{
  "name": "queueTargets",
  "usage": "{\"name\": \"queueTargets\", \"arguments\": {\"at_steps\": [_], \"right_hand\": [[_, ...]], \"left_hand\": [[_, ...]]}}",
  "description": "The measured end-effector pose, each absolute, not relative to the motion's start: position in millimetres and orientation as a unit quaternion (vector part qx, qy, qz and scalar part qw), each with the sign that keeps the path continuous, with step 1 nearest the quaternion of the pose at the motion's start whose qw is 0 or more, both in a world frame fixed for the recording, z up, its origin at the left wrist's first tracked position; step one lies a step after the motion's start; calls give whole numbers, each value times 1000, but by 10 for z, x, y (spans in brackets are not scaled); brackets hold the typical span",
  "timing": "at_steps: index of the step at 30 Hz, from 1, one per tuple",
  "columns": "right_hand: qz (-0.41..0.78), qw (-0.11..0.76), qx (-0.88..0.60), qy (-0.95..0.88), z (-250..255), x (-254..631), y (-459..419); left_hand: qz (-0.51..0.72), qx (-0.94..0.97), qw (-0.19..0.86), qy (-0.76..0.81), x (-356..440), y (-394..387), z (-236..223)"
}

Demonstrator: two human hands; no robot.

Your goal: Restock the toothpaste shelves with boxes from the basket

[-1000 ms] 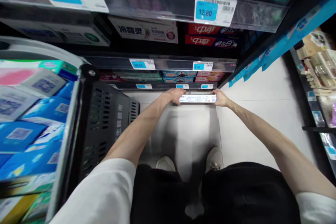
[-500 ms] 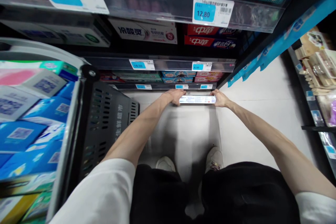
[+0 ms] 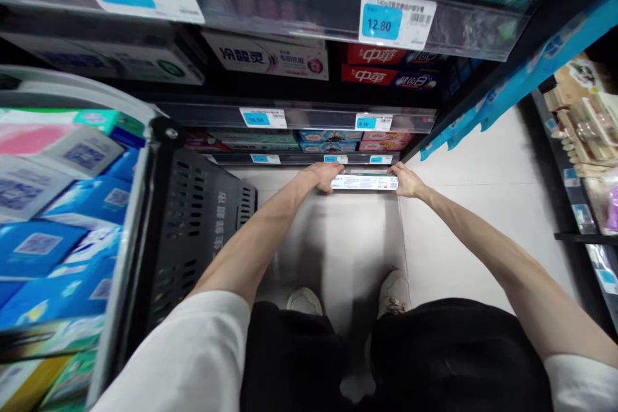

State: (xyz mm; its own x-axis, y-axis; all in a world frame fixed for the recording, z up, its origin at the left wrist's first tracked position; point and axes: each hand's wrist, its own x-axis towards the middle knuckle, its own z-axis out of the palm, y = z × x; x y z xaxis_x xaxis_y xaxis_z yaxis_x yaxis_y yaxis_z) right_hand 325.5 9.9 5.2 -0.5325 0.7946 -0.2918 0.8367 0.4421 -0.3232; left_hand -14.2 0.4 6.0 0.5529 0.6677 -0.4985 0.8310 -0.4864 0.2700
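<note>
Three label-bearing tiers of a black shelving unit (image 3: 193, 114) fill the far side, with pale floor tiles (image 3: 454, 225) running up to its base. At the person's left stands a grey slotted basket (image 3: 212, 203), well stocked with heaped boxes (image 3: 36, 244), mostly blue and white, so a good deal of goods is gathered there. On the bottom shelf (image 3: 300, 159), blue cartons (image 3: 331, 136) and pink cartons (image 3: 381, 136) already sit in neat stacks, their ends facing out. One long white box (image 3: 364, 182) lies level between the hands, just in front of that shelf's edge and apart from the basket; whether it touches the shelf or the floor, I cannot tell. The left hand (image 3: 324, 176) grips its left end and the right hand (image 3: 406, 180) its right, fingers closed on the ends, some hidden behind it. Taking hold is done, I judge, and the grip looks even; letting go is not, so handling of this box seems only partway through. It is neither inside the basket nor plainly in line with the stacks. Smallest are the blue-and-white price tags (image 3: 380, 159), the lowest just beyond the box.
</note>
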Motion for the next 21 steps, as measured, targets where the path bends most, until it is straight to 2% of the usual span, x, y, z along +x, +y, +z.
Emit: {"name": "queueTargets", "arguments": {"at_steps": [21], "right_hand": [[-198,46,482,852,116,3233,83]], "left_hand": [[-170,835,255,457,-160,0,102]]}}
